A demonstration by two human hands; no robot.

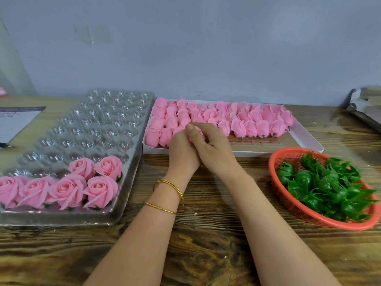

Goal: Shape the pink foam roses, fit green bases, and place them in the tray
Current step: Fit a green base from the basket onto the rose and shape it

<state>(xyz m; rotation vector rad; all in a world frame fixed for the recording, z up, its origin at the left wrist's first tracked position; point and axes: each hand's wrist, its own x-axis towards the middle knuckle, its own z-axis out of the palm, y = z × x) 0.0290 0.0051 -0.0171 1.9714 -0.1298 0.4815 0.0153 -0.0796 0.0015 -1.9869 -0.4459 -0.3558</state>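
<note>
On the head camera I saw both hands meet over the brown wood-grain table (206, 234), just in front of one shallow white cardboard box (305, 139). The left hand (181, 150) and the right hand (212, 145) were curled together around one pink foam rose bud (198, 132). Their fingers were closed on it and the left thumb stood up at its top. Most of that bud was hidden, so I could not tell its shape. Two thin gold bangles (159, 207) sat on the left wrist.

The box held unshaped pink foam buds (239, 120) packed touching. I made out about three rows but could not count them surely.

To the left lay one clear plastic blister tray (99, 124) of round cups. I counted six finished pink foam roses (66, 190) at its near end. Four were in the nearest row and two in the row behind, toward the right. Green showed under several of them.

To the right stood one round red plastic mesh basket (288, 157) holding a heap of green plastic leafy bases (321, 182), too tangled to count. At far left lay one printed paper sheet (14, 122) and one pen tip (6, 145).
</note>
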